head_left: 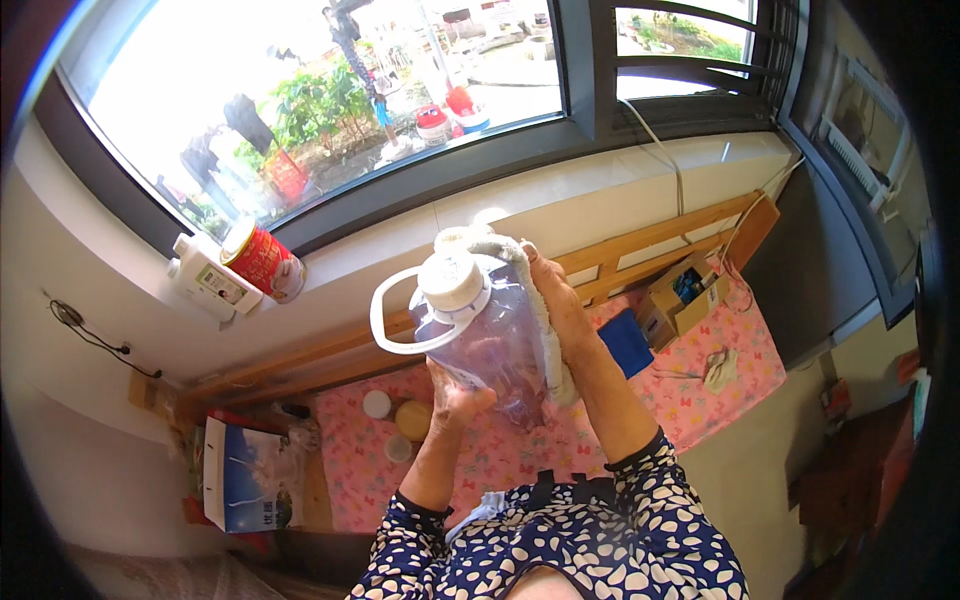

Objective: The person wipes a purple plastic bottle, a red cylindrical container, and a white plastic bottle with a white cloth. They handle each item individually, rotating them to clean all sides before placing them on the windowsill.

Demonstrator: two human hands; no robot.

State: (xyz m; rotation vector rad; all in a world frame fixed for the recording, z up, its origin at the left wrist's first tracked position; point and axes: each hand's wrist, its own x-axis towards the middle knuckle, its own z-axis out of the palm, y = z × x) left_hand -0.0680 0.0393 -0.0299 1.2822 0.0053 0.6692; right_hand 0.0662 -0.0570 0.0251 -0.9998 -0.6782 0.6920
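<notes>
A large clear plastic jug (490,350) is held up in front of me, tilted, with its white screw lid (452,280) toward the window side. Its white carrying loop (380,310) sticks out to the left. My left hand (458,398) grips the jug low on its left side. Along the jug's right side lies a pale, fluffy cloth (548,350), and my right hand (560,295) is closed over it, pressing it to the plastic. The fingers of my right hand are partly hidden behind the cloth.
A white bottle (208,280) and a red can (262,262) stand on the windowsill. Below, a pink patterned sheet (715,400) bears several round containers, a blue flat item (625,342) and an open cardboard box (682,305). At lower left is a blue-and-white carton (245,480).
</notes>
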